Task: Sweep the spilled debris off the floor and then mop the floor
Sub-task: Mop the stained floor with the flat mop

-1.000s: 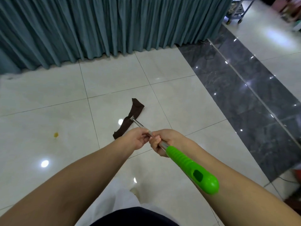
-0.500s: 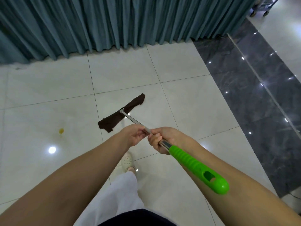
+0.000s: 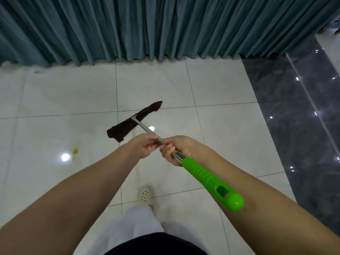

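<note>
Mopping now: both hands, left hand (image 3: 145, 146) and right hand (image 3: 175, 150), clench the mop handle (image 3: 211, 178); mop cloth (image 3: 132, 123) has swung broadside, yellow spot (image 3: 75, 151) at eight o'clock unreached.

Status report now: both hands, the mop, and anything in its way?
Left hand and right hand shut on mop pole. Dark mop cloth flat on tile. Yellow spot left of cloth, unmopped. Path clear.

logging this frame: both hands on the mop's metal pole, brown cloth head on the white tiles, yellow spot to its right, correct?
Not quite: the head view shows the yellow spot left of the brown cloth head, not right. Both the left hand and right hand hold the metal pole.
</note>
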